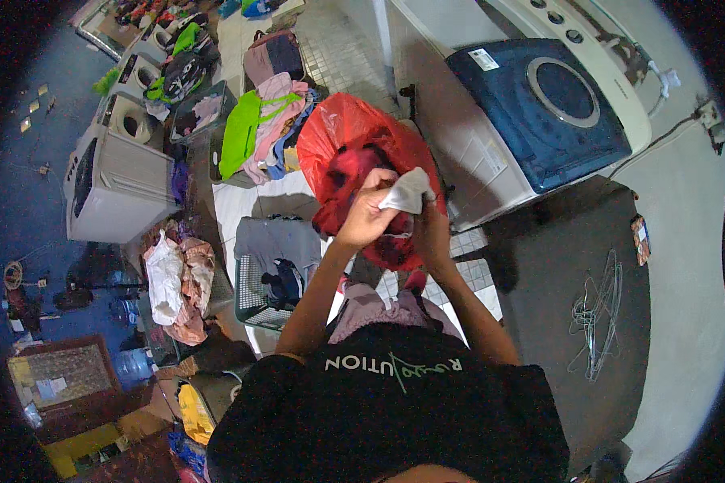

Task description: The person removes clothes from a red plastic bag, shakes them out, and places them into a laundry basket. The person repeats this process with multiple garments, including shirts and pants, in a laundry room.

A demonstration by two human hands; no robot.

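My left hand [370, 210] pinches a small white cloth [406, 192], perhaps a sock. At the cloth's other edge is my right hand [433, 212], shadowed, its fingers partly hidden as it holds that side. Below both hands an open red plastic bag [326, 130] stands on the floor in front of me. Dark red clothes [362, 163] bulge from its mouth, and some of them lie under my wrists.
A washing machine with a blue lid [495, 90] stands at the right. Left of the bag are a green laundry basket [266, 317] and a heap of folded clothes [275, 124]. More washing machines [124, 187] line the left. Wire hangers [595, 320] lie on a dark surface [550, 253].
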